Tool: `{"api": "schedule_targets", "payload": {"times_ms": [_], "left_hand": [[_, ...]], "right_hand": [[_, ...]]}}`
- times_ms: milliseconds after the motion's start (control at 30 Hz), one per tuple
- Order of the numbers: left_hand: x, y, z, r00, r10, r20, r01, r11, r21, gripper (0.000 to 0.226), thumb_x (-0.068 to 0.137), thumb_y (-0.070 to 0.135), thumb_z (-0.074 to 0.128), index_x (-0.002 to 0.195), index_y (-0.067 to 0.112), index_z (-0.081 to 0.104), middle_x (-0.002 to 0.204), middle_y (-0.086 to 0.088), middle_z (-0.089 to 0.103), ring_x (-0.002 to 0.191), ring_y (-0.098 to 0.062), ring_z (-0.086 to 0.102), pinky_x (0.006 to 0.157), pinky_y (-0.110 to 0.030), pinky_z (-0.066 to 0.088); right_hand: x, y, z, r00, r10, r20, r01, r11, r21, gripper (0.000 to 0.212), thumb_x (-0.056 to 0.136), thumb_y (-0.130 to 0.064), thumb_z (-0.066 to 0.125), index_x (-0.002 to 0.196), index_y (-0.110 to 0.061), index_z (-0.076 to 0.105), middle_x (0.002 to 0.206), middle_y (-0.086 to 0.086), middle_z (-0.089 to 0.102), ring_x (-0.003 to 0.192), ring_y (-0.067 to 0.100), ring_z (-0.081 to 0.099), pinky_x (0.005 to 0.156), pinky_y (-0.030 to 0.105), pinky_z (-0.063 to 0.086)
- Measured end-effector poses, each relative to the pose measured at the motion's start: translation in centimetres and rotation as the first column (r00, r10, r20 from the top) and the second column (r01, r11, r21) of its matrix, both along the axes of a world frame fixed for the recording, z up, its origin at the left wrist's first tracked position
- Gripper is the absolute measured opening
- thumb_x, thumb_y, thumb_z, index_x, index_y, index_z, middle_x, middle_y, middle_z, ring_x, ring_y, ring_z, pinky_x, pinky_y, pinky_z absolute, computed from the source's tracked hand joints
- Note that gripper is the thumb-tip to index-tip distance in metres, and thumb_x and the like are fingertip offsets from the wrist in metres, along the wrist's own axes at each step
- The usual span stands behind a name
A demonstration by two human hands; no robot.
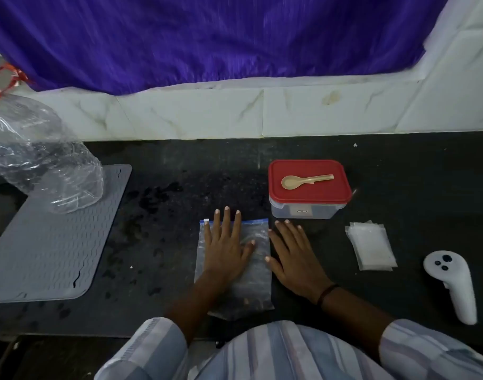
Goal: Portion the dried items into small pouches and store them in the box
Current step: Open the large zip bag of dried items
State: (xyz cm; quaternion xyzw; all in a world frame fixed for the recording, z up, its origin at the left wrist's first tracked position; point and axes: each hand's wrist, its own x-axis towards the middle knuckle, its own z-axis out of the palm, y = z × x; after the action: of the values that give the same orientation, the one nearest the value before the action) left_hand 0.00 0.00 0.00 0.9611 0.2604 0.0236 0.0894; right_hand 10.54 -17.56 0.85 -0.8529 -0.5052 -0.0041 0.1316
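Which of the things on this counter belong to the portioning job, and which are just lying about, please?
For the job:
zip bag of dried items, under the flat left hand
small pouches, stacked
box with red lid on
spoon resting on the lid

Lying about:
white controller
grey mat
crumpled clear plastic

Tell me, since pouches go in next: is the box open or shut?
Shut. The red lid sits flat on the box, with a spoon lying on top of it.
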Motion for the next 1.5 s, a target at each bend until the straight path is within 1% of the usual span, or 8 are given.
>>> {"api": "schedule_targets", "payload": {"times_ms": [233,367,500,700,833,1067,1300,1500], "left_hand": [[-0.6,0.2,-0.7,0.998,0.013,-0.062,-0.016,0.999,-0.048,0.084,0.089,0.069,0.002,0.159,0.022,-0.002,0.167,-0.008,-0.008,0.151,-0.025,-0.019,0.119,-0.049,-0.014],[-0.8,0.6,-0.3,0.997,0.037,0.066,-0.030,0.994,-0.108,0.072,0.096,0.055,0.020,0.154,0.014,0.032,0.162,-0.012,0.028,0.152,-0.031,0.016,0.122,-0.052,0.013],[-1.4,1.9,-0.3,0.957,0.100,0.272,-0.066,0.989,-0.131,0.052,0.095,0.032,0.037,0.133,0.005,0.061,0.140,-0.017,0.057,0.135,-0.039,0.047,0.111,-0.051,0.040],[-2.0,4.7,-0.1,0.832,0.306,0.463,-0.219,0.948,-0.232,0.029,0.091,0.000,0.054,0.117,0.001,0.068,0.120,-0.016,0.065,0.111,-0.034,0.055,0.097,-0.040,0.045],[-2.2,5.9,-0.2,0.759,0.475,0.445,-0.341,0.873,-0.349,0.024,0.093,0.002,0.059,0.115,0.005,0.068,0.115,-0.013,0.066,0.106,-0.029,0.056,0.091,-0.021,0.033],[-2.2,7.2,-0.3,0.773,0.490,0.403,-0.349,0.859,-0.376,0.011,0.088,0.004,0.065,0.097,0.007,0.071,0.097,-0.011,0.067,0.092,-0.027,0.058,0.078,-0.023,0.034],[-2.1,8.0,-0.8,0.834,0.421,0.357,-0.307,0.891,-0.334,0.013,0.083,0.002,0.065,0.093,0.009,0.071,0.089,-0.010,0.067,0.083,-0.026,0.058,0.072,-0.033,0.042],[-2.1,8.7,-1.6,0.884,0.372,0.282,-0.298,0.915,-0.273,0.013,0.086,0.012,0.053,0.085,0.012,0.065,0.086,-0.009,0.063,0.080,-0.029,0.055,0.070,-0.038,0.042]], "right_hand": [[-0.9,2.7,-0.5,0.998,0.055,-0.009,-0.055,0.998,-0.006,0.045,0.093,-0.039,0.043,0.128,-0.014,0.056,0.146,0.014,0.045,0.138,0.030,0.037,0.114,0.050,0.032],[-0.6,4.2,-0.1,0.993,0.113,0.034,-0.114,0.993,0.019,0.037,0.086,-0.030,0.050,0.115,-0.011,0.063,0.136,0.014,0.052,0.129,0.032,0.046,0.108,0.048,0.038],[-0.5,6.0,0.7,0.981,0.180,0.077,-0.178,0.983,-0.030,0.038,0.079,-0.029,0.050,0.110,-0.011,0.063,0.127,0.011,0.056,0.116,0.029,0.054,0.096,0.043,0.047],[-0.4,8.8,1.1,0.977,0.173,0.128,-0.158,0.980,-0.122,0.035,0.090,-0.037,0.050,0.118,-0.017,0.057,0.111,0.007,0.056,0.093,0.027,0.055,0.074,0.042,0.047],[-0.2,10.4,1.4,0.975,0.150,0.165,-0.130,0.983,-0.128,0.024,0.088,-0.040,0.060,0.100,-0.020,0.066,0.098,0.007,0.059,0.082,0.027,0.056,0.065,0.040,0.045],[-0.6,13.9,2.2,0.977,0.152,0.146,-0.135,0.983,-0.123,0.026,0.072,-0.033,0.081,0.067,-0.014,0.064,0.074,0.006,0.058,0.068,0.028,0.058,0.055,0.035,0.046],[-1.5,16.6,1.7,0.972,0.235,0.004,-0.234,0.969,-0.076,0.026,0.080,-0.006,0.067,0.105,-0.009,0.065,0.093,0.012,0.059,0.079,0.032,0.057,0.056,0.037,0.042],[-1.9,17.9,1.8,0.961,0.277,-0.013,-0.277,0.957,-0.082,0.023,0.094,-0.013,0.052,0.115,-0.010,0.059,0.107,0.014,0.052,0.094,0.034,0.052,0.066,0.039,0.034]]}}
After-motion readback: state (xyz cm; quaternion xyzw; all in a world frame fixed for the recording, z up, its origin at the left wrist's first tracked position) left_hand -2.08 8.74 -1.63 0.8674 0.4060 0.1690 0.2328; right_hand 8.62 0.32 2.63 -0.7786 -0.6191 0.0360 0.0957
